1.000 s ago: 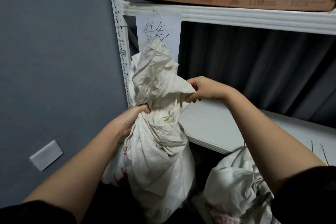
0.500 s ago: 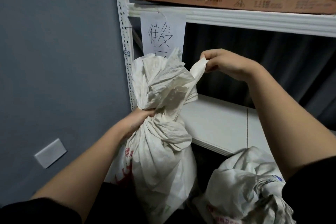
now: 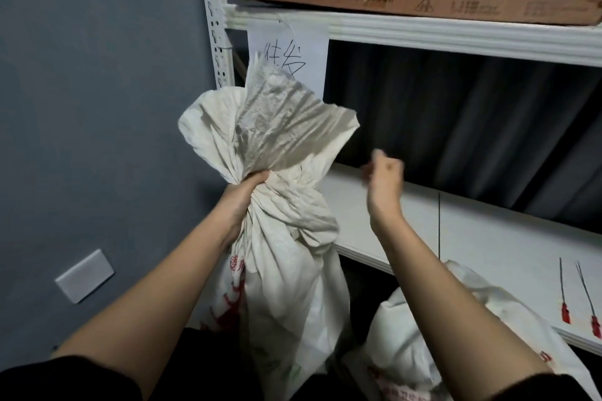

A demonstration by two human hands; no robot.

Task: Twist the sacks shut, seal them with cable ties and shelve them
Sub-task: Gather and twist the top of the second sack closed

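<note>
1. At the far left, a white wall plate point(image 3: 84, 275) is seen set into the grey wall point(image 3: 97, 107).
2. Just right of the wall, the perforated white upright point(image 3: 215, 19) of the shelving is seen rising out of the top of the view.
3. The left hand point(image 3: 242, 197) is wrapped tight round the twisted neck of the white sack point(image 3: 286, 270), fingers closed on the gathered cloth.
4. Above that grip, the loose mouth of the sack is fanned out wide, and part of a paper sign point(image 3: 293, 52) with handwritten characters is covered by it.
5. The sack is held upright in front of the shelving, below the edge of the lower shelf point(image 3: 488, 238); red print is shown on its lower side.
6. The right hand point(image 3: 384, 172) is caught blurred in the air, just right of the sack and clear of it; nothing is gripped, and the fingers are loosely curled.
7. Overhead, a long flat cardboard box point(image 3: 423, 5) is laid along the upper shelf point(image 3: 423, 32).
8. Low down, a second white sack point(image 3: 423, 335) is seen slumped beneath the right forearm, partly hidden by it.
9. At the far right, two cable ties point(image 3: 580, 296) with red heads are laid on the lower shelf, near its front edge and well apart from both hands.
</note>
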